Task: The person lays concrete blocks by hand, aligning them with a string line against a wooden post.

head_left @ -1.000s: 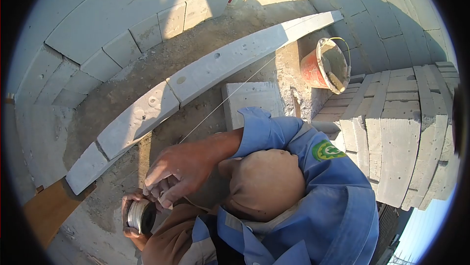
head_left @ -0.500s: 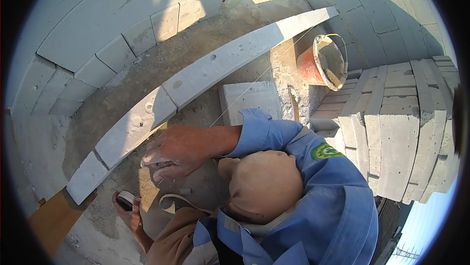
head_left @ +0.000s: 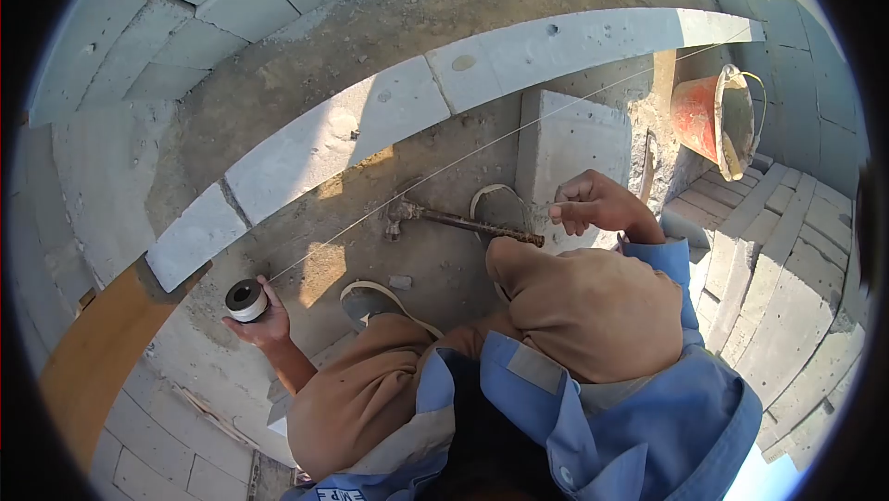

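My left hand is closed round a black-and-white reel of string, its hollow end facing up, beside the near end of the low block wall. A thin string runs taut from near this hand, along the wall, to its far end. My right hand is raised above my right knee, fingers curled in a pinch; what they hold, if anything, is too small to make out. A hammer with a worn handle lies on the ground between the wall and my knees.
A red bucket with mortar stands at the right. Stacked grey blocks rise below it. One loose block lies behind my right hand. A brown board is at the wall's left end. My shoes rest on dusty ground.
My right hand has moved from near the left hand, by the wall, to the right above my knee. The head view has shifted, uncovering the hammer. The left hand still holds the reel.
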